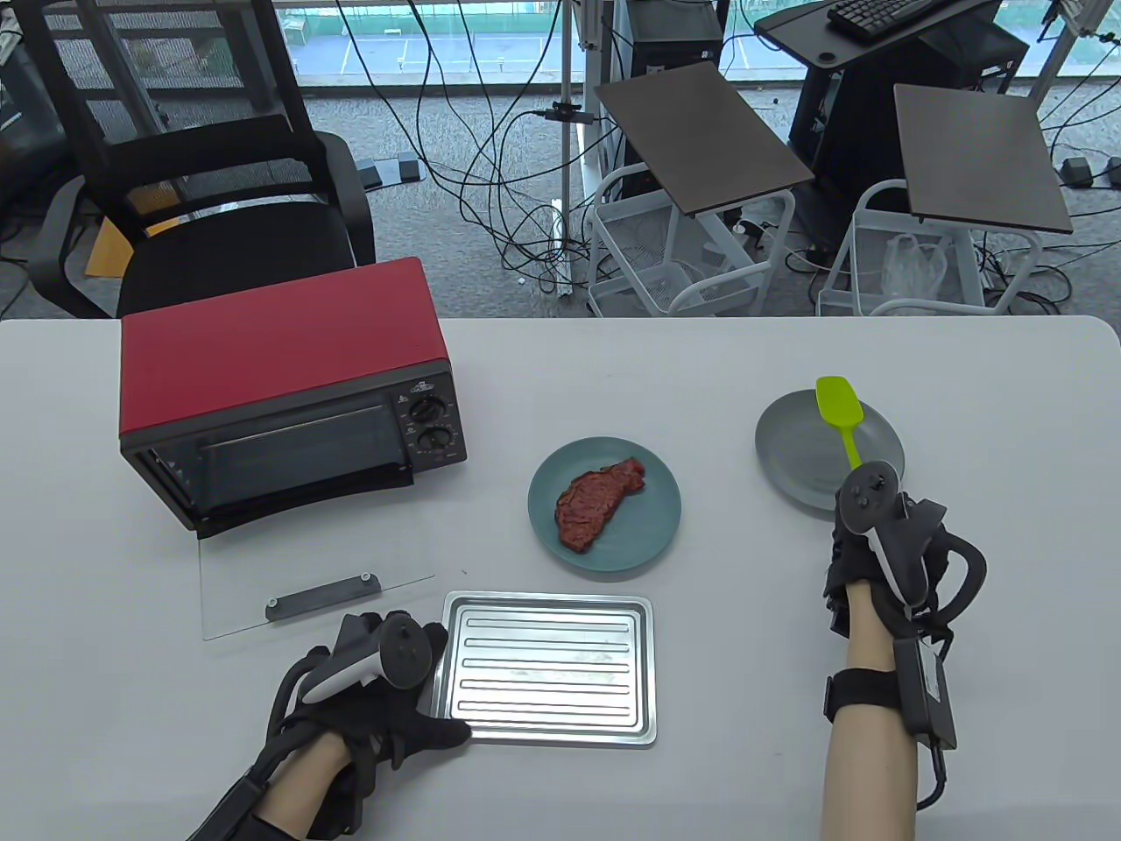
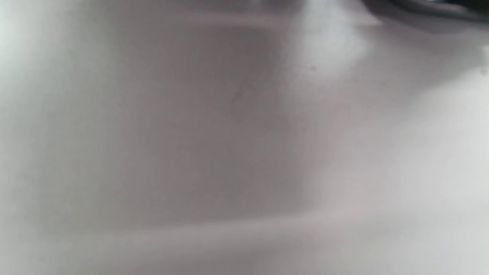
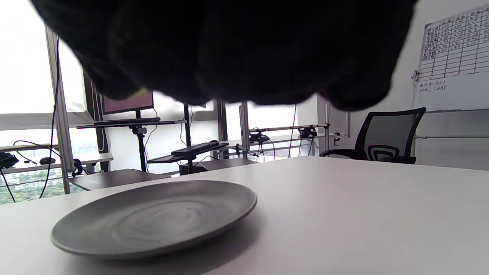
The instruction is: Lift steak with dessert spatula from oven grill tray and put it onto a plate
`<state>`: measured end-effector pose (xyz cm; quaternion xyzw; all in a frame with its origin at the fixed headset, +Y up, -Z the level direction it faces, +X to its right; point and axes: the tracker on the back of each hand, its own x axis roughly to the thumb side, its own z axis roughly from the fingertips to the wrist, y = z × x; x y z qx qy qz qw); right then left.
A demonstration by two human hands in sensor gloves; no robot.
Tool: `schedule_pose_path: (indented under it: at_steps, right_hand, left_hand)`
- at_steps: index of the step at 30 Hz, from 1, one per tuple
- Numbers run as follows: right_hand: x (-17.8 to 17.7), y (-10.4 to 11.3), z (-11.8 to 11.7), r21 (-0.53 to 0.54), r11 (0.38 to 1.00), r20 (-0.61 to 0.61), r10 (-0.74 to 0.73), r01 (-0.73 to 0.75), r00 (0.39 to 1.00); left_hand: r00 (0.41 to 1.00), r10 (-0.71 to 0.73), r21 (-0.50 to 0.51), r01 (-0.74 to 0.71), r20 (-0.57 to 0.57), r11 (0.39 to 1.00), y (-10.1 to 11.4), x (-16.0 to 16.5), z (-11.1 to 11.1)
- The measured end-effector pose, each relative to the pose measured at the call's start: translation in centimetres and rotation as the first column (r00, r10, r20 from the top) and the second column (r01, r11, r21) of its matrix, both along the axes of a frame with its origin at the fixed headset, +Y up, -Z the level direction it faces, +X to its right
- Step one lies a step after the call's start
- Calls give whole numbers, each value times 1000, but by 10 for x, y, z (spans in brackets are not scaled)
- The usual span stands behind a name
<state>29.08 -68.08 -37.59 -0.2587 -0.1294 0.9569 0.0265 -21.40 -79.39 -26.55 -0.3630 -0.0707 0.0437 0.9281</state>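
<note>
We are gripping the green spatula (image 1: 839, 412) in our right hand (image 1: 876, 543) over the grey plate (image 1: 793, 455) near the tabletop's (image 1: 788, 701) right edge; our left hand (image 1: 377, 683), fingers relaxed, is touching the tray's (image 1: 550, 669) left rim.

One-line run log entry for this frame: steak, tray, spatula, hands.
steak: on teal plate | tray: empty, left hand at its edge | spatula: over grey plate, handle at right hand, grip hidden

Red oven (image 1: 280, 350); lime spatula (image 1: 839, 410); teal plate (image 1: 652, 517); ridged silver tray (image 1: 550, 670).
</note>
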Motion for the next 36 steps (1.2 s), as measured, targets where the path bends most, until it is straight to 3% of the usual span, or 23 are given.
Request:
schedule_pose_path:
  at_steps: [12,36]
  right_hand:
    - [10,-63,-30,-146,989,43,-20,26,999]
    - [12,-74,-34,-259,965,73,-24,42,997]
  left_hand:
    - [1000,4,-5,-4,1,1000,0,0,0]
    - [1000,5,-9,-5,3,1000,-1,1,-2]
